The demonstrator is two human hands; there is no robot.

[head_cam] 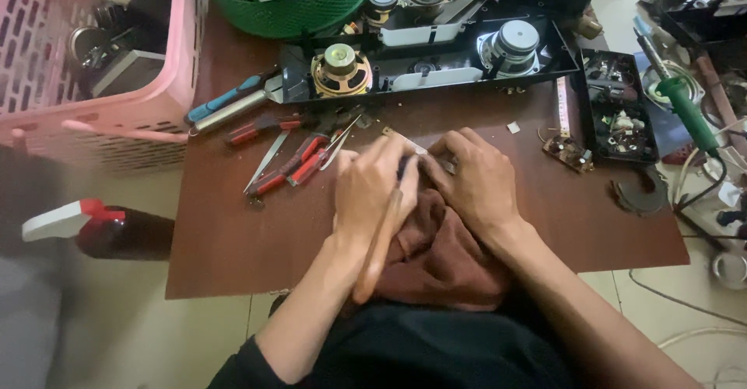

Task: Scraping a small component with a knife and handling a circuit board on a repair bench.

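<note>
A brown board [233,241] lies on the pale floor and serves as the work surface. At its far left stands a pink plastic basket [101,62], and next to it a green basket [296,8]. Behind the hands, a long black speaker panel [428,66] lies across the board from left to right, with a gold speaker cone [341,70] on the left and a silver one [510,47] on the right. A black tray of small parts [618,109] is at the right end, and beside it a green-handled soldering iron [685,109]. A spray bottle with a red and white head [93,229] lies on the floor at the left. Red-handled pliers [292,167] and tweezers [338,144] rest just left of the hands, with nothing between them.

A brown cloth [443,249] lies at the near edge of the board, under both hands. The left hand [373,190] is closed around a wooden-handled tool [381,241]; its long axis runs from the near side up toward the far side, and the handle end points to the person. The working tip is hidden by the fingers. The right hand [475,179] is curled, its fingers pressing on something small on the cloth; what it is I cannot tell.
</note>
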